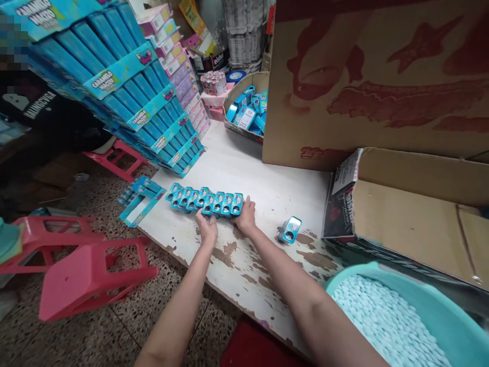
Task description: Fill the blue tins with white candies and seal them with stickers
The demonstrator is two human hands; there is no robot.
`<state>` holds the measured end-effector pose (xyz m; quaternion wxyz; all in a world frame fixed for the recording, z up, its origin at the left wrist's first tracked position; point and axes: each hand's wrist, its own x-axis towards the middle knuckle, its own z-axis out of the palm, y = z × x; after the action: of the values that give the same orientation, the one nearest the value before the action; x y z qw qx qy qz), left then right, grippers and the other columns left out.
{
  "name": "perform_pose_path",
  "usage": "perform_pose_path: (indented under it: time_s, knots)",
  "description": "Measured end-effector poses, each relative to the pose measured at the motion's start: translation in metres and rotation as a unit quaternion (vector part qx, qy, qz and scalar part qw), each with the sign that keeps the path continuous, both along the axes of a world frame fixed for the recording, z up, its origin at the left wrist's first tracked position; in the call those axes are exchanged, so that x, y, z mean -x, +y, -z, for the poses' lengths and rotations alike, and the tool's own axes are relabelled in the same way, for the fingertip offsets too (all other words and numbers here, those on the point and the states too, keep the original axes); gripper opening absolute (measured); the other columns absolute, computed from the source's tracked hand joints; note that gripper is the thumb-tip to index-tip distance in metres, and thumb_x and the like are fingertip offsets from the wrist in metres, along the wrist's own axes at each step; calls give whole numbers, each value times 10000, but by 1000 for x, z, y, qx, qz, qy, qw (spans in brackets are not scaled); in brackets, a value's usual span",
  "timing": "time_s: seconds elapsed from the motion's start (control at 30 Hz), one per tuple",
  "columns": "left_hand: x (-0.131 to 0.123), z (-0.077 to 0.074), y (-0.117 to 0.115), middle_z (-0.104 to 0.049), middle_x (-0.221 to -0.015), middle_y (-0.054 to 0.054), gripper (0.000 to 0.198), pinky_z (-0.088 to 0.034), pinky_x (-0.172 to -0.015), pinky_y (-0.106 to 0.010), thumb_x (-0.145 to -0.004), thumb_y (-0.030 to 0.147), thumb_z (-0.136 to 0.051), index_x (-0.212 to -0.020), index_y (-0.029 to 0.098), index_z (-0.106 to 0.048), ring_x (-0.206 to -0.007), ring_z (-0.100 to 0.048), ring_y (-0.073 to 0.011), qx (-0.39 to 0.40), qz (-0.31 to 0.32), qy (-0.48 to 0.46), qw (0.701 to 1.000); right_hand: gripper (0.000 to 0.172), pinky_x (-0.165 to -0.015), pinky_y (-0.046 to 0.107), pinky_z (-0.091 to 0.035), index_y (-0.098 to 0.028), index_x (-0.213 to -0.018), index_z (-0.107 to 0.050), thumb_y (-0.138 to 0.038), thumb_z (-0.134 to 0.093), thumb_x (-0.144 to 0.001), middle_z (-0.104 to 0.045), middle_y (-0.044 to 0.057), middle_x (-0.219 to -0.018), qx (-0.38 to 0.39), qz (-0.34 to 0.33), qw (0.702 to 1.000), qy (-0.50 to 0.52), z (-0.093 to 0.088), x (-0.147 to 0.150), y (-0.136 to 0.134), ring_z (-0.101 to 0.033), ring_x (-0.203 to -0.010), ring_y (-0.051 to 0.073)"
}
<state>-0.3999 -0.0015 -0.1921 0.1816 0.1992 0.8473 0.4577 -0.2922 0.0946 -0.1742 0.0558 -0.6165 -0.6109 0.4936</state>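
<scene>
A row of several small blue candy boxes (219, 203) stands on the worn white table, with a round dark spot on each top. My right hand (246, 216) is closed around the row's right end. Pressed to the near side, my left hand (207, 228) grips the boxes around the middle; some of its fingers are hidden by them. One more small blue box (292, 229) stands apart, to the right of my right hand. Left of the row, at the table edge, lies a blue display tray (140, 210) with small boxes in its far part.
Blue display packs (126, 97) tower at the back left, beside stacked pink and purple boxes (183, 76). A carton of blue boxes (244, 114) sits behind. On the right are an open cardboard tray (412, 204) and a turquoise tub (431, 290) of pale blue candies. Red stools (80, 275) stand left.
</scene>
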Motion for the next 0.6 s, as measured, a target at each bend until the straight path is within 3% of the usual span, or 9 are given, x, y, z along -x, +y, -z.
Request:
perform_pose_path:
  time_s: [0.1,0.17,0.27,0.33,0.4,0.47,0.6]
  knots:
    - [-17,-26,-1,-464,-1193,-152,519,-400,-982,-425,-741,107,-497,-1249,151,-399,-1148,-477,-241,18,4,120,993,1006,-1063,403,-346,-23,-1440,-144,-107,-682,-594,-335,235,-1356,-14,36,998,44,-14,-16,-25,-348,-1305,340]
    - [-45,-45,7,-467,-1208,-156,436,-373,-1010,-436,-798,149,-477,-1232,156,-443,-1203,-431,-260,8,75,206,976,863,-1082,416,-331,-62,-1433,-205,-104,-611,-673,-362,214,-1358,-60,42,992,102,-29,-43,-56,-344,-1316,310]
    - [-108,-64,38,-492,-1227,-153,407,-384,-996,-430,-843,264,-504,-1240,181,-482,-1191,-453,-284,31,315,218,923,654,-1020,419,-413,-203,-1313,-437,-30,-526,-690,-523,111,-1236,-115,10,980,163,-54,-97,-108,-485,-1189,256]
    - [-150,-70,64,-503,-1230,-160,515,-437,-907,-428,-810,309,-562,-1304,201,-462,-1112,-513,-310,115,476,181,853,544,-925,393,-489,-237,-1210,-533,-50,-570,-700,-600,73,-1109,-118,9,981,152,-70,-133,-134,-572,-1059,243]
    - [-176,-72,86,-538,-1166,-167,577,-464,-804,-416,-805,259,-544,-1366,216,-418,-993,-567,-309,207,564,168,782,487,-860,355,-524,-249,-1167,-567,-69,-607,-716,-630,56,-1050,-129,18,982,136,-88,-166,-146,-611,-983,224]
    - [-180,-71,102,-568,-1081,-168,576,-454,-776,-415,-817,192,-481,-1387,208,-401,-928,-579,-299,260,584,196,743,450,-824,324,-537,-262,-1159,-576,-91,-624,-746,-646,46,-1028,-164,34,979,118,-108,-196,-144,-627,-949,206]
    - [-138,-70,114,-578,-1010,-188,529,-417,-791,-458,-844,224,-426,-1369,159,-432,-968,-539,-335,306,499,306,751,330,-759,297,-541,-283,-1154,-578,-169,-587,-845,-668,34,-960,-279,82,956,43,-148,-263,-113,-640,-872,176]
